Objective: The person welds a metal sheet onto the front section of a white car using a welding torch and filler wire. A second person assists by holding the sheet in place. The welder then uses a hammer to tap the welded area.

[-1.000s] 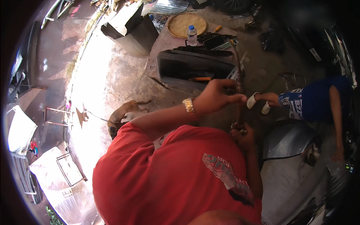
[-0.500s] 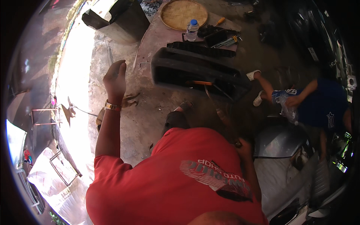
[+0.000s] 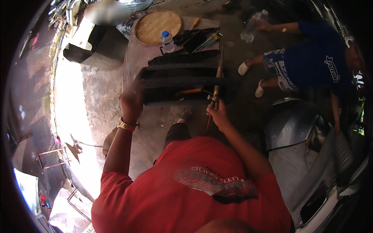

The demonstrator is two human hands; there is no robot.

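Note:
My right hand (image 3: 219, 115) is wrapped round the valve end of a brass gas torch (image 3: 218, 72). Its long tube points away from me across the right end of a long, hollow black plastic car part (image 3: 182, 73). No flame shows at the tip. At the part's left end, my left hand (image 3: 132, 99) is closed over the edge; motion blurs the fingers. Inside the part lies an orange-handled tool (image 3: 189, 92). Beyond it, on a pinkish sheet (image 3: 134, 58), are a blue-capped water bottle (image 3: 167, 42) and a set of hex keys (image 3: 208, 42).
A round woven tray (image 3: 158, 27) and an orange-handled screwdriver (image 3: 196, 22) lie at the far side. A dark folded panel (image 3: 103, 46) stands far left. To the right another person (image 3: 322, 62) holds a clear plastic bottle (image 3: 253, 28). A silver-grey body panel (image 3: 291, 126) is nearer me.
My right hand has brought the torch up and forward over the black part. My left hand has come down onto the part's left end, and the part has shifted. The other person's arm stretches farther away.

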